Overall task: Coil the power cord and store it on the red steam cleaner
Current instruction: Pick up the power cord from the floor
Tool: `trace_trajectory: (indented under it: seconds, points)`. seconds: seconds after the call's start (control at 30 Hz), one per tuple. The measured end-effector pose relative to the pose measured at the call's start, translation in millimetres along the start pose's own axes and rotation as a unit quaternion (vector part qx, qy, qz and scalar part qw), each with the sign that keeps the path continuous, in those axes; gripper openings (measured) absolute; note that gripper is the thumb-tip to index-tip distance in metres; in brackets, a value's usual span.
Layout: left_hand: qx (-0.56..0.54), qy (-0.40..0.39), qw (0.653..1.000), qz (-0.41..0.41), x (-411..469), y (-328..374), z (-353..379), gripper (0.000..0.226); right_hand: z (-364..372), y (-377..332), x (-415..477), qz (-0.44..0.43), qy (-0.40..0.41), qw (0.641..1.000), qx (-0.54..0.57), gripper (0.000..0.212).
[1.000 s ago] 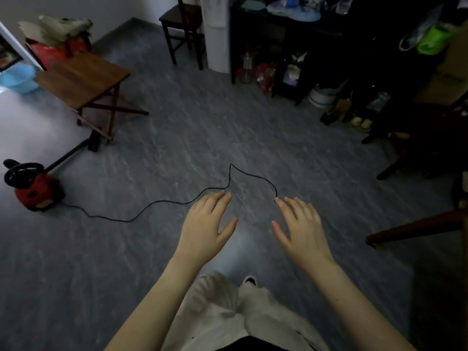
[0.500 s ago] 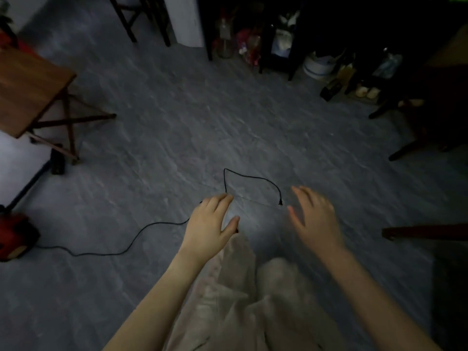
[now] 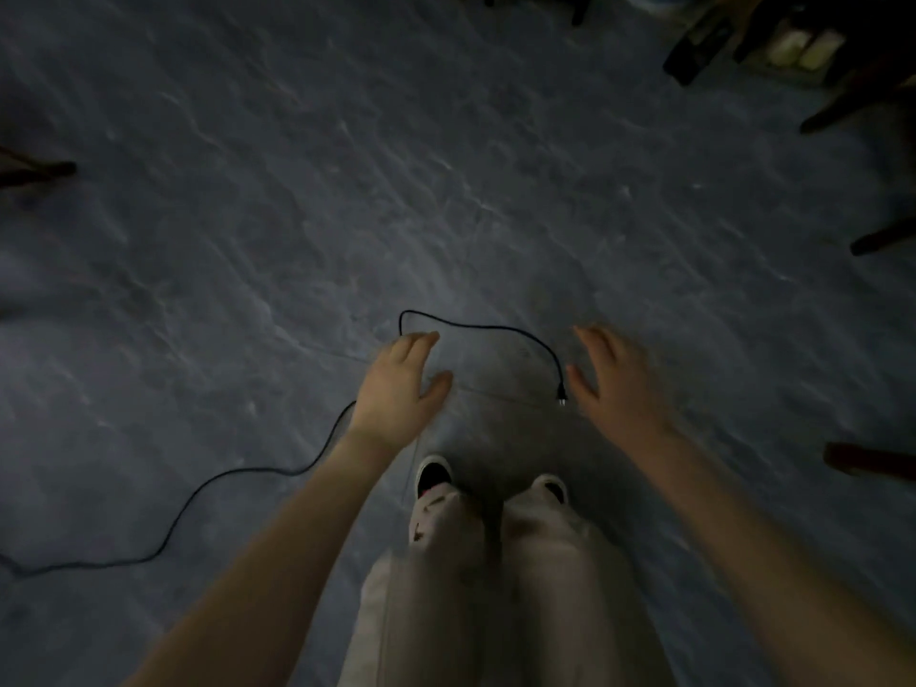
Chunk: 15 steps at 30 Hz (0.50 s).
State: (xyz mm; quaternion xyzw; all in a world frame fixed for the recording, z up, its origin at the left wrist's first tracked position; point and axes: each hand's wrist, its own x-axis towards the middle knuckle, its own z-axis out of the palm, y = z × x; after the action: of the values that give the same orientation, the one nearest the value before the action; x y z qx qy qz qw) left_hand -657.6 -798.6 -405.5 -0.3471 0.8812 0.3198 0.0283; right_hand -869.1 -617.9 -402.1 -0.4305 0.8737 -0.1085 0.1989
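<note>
A thin black power cord (image 3: 495, 329) lies on the grey floor. It arcs between my hands and ends in a plug (image 3: 561, 393) just left of my right hand. The rest of the cord passes under my left forearm and trails off toward the lower left edge. My left hand (image 3: 401, 389) hovers over the cord's bend, fingers spread, holding nothing. My right hand (image 3: 614, 384) is also spread and empty, a little blurred. The red steam cleaner is out of view.
My feet in dark shoes (image 3: 433, 476) and light trousers stand just behind the cord. Dark furniture legs (image 3: 882, 238) stick in from the right edge, another leg (image 3: 39, 171) from the left. Clutter (image 3: 803, 47) sits at the top right.
The view has tilted down and moved closer to the cord. The steam cleaner and wooden table have left the frame. Both hands have stayed empty above the cord's end.
</note>
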Motion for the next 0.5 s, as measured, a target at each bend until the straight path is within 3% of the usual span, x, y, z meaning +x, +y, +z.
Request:
trace_trajectory:
  seconds: [0.33,0.5]
  points:
    - [0.045,-0.044,0.994,0.091,196,-144,268,0.059,298,155,151,-0.031,0.009,0.999,-0.033,0.046]
    - [0.076,-0.032,0.987,0.14,255,-198,353,0.058,396,203,197,-0.024,0.028,0.997,-0.063,0.043]
